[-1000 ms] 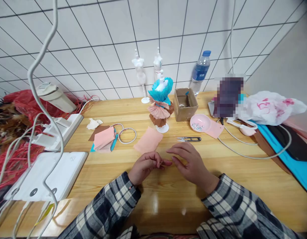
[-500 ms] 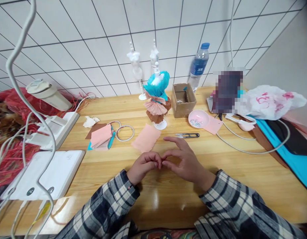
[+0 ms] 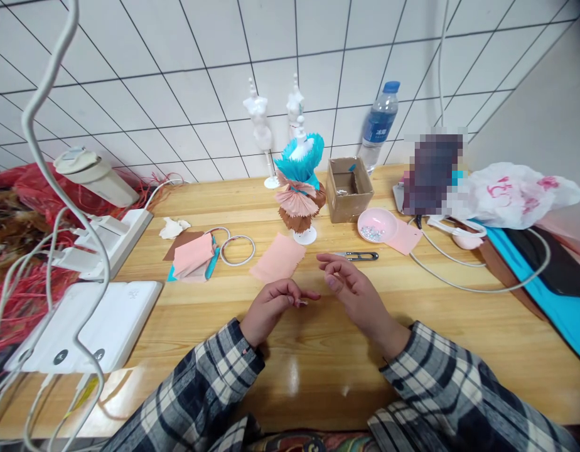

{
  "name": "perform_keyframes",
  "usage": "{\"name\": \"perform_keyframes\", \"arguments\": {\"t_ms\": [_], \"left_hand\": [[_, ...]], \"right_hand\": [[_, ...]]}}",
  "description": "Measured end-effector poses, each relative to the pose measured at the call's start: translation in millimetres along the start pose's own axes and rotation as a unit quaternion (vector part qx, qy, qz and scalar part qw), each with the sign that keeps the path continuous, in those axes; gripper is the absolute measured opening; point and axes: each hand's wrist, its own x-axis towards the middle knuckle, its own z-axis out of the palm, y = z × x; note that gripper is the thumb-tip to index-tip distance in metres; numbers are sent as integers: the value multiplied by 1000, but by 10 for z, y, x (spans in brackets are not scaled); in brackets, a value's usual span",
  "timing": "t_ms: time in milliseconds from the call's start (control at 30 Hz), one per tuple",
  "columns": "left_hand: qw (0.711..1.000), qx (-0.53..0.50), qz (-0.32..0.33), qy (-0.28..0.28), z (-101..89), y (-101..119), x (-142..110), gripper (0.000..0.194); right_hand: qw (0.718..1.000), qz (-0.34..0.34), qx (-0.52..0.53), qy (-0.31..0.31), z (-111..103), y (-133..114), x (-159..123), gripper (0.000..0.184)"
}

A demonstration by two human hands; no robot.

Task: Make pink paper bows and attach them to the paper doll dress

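My left hand (image 3: 275, 302) rests on the wooden table (image 3: 412, 326) with its fingertips pinched on a tiny pale piece (image 3: 302, 304); what the piece is I cannot make out. My right hand (image 3: 354, 290) hovers just to its right with fingers apart, holding nothing. Beyond the hands lies a pink paper sheet (image 3: 279, 257). Small metal snips (image 3: 358, 255) lie close to my right fingertips. A small mannequin in a teal, pink and brown pleated paper dress (image 3: 301, 188) stands behind the sheet.
A cardboard box (image 3: 349, 188), a pink dish of beads (image 3: 377, 225) and a water bottle (image 3: 379, 122) stand at the back right. Folded papers (image 3: 193, 258) and wire rings (image 3: 237, 250) lie at left. Power strips (image 3: 106, 242), cables and a plastic bag (image 3: 511, 194) line the sides.
My hands were touching fingertip to fingertip; now the right hand has pulled away and spread its fingers, while the left keeps the small piece pinched. The view shifted slightly.
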Motion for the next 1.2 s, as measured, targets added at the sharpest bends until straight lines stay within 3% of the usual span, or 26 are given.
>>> {"name": "perform_keyframes", "arguments": {"t_ms": [67,233,333,667,1200], "left_hand": [[1000,-8,3,0,-5,3,2,6],[999,-36,6,-7,6,14,4,5],[999,-45,7,-10,13,13,2,6],[999,-50,14,-2,6,-2,2,5],[999,-44,11,5,-12,-10,-2,6]], "right_hand": [[1000,-15,-24,-5,-12,-5,-1,13],[974,-144,-165,-56,12,-102,-52,29],[956,-175,-230,-55,46,-117,-70,23],[943,-212,-254,-28,41,-77,-56,9],[951,-190,-242,-36,19,-121,-72,11]]}}
